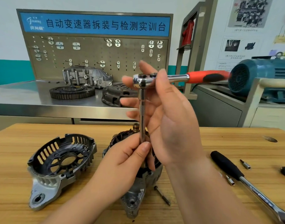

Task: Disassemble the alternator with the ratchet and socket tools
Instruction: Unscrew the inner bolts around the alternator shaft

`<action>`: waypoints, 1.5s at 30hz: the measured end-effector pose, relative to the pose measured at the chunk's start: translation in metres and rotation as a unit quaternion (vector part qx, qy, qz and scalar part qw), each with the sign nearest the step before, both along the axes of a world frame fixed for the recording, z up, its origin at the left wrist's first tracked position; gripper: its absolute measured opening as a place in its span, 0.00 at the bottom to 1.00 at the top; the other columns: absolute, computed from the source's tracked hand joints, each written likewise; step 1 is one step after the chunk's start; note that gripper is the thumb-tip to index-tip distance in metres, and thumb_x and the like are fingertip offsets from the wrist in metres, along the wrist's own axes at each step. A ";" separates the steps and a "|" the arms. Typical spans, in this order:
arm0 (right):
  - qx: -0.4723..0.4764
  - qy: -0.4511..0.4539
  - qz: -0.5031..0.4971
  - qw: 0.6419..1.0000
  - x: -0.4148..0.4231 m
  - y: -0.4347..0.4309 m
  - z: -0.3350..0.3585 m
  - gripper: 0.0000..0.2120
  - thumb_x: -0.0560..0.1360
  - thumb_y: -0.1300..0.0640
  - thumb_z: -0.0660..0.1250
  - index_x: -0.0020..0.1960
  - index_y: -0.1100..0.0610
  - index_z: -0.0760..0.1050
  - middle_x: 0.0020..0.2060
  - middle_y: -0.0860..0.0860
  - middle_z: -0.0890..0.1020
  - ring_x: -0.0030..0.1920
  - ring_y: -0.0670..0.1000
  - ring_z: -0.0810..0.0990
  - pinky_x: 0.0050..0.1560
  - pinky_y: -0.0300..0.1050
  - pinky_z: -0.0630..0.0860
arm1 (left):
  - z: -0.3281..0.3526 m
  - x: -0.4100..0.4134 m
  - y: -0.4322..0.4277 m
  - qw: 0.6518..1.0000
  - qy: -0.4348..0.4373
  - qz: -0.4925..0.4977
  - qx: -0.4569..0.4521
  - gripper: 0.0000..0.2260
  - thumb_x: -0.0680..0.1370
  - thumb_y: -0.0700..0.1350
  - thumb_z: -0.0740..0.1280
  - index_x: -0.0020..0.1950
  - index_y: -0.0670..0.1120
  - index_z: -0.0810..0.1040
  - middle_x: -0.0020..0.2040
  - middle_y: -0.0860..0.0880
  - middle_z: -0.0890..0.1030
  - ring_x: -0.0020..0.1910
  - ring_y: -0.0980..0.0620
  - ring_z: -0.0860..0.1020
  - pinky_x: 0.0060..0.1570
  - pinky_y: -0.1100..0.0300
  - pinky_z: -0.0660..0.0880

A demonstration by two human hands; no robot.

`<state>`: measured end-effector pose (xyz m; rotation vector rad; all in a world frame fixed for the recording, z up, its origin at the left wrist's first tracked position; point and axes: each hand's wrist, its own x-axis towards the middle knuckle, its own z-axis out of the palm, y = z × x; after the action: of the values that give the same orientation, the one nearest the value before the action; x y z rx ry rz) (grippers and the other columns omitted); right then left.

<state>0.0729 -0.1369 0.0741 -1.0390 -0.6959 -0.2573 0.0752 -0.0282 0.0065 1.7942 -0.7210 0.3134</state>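
Wooden workbench [41, 135] up front, steel counter [25, 97] behind it, and a grey pegboard [93, 52] full of hooks under a blue sign [96, 24] (Chinese lettering). The wall [3, 29] is white on top, teal lower down. Posters [248, 12] on the right, plus a blue-green electric motor [259, 73] over a grey cabinet [216, 110].

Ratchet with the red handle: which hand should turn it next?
Probably the right hand: it holds the ratchet head, and the handle points to that side. The left hand pinches the extension bar low, steadying it over the alternator.
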 end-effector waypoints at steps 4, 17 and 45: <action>-0.006 -0.076 -0.089 0.993 -0.002 0.001 0.001 0.12 0.77 0.56 0.63 0.58 0.50 0.78 0.55 0.51 0.84 0.52 0.50 0.83 0.61 0.48 0.77 | -0.002 0.001 -0.002 1.000 -0.001 0.019 0.000 0.13 0.75 0.59 0.58 0.44 0.52 0.77 0.34 0.51 0.82 0.36 0.50 0.79 0.44 0.52 0.76; 0.011 0.010 -0.059 0.998 0.003 -0.001 -0.002 0.15 0.77 0.46 0.59 0.55 0.49 0.80 0.51 0.52 0.85 0.50 0.53 0.84 0.54 0.42 0.79 | 0.002 0.003 0.003 1.000 0.003 -0.020 0.019 0.15 0.75 0.59 0.56 0.43 0.51 0.77 0.37 0.50 0.83 0.39 0.51 0.80 0.46 0.51 0.75; 0.037 -0.008 0.018 0.999 0.000 0.000 0.000 0.15 0.78 0.48 0.59 0.58 0.54 0.76 0.50 0.52 0.85 0.39 0.52 0.84 0.52 0.45 0.80 | -0.002 0.001 0.002 0.999 0.017 -0.038 0.009 0.17 0.76 0.60 0.56 0.46 0.51 0.78 0.40 0.48 0.82 0.42 0.47 0.79 0.49 0.48 0.74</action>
<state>0.0732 -0.1374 0.0738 -0.9535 -0.7132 -0.2586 0.0759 -0.0264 0.0048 1.7812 -0.7673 0.2262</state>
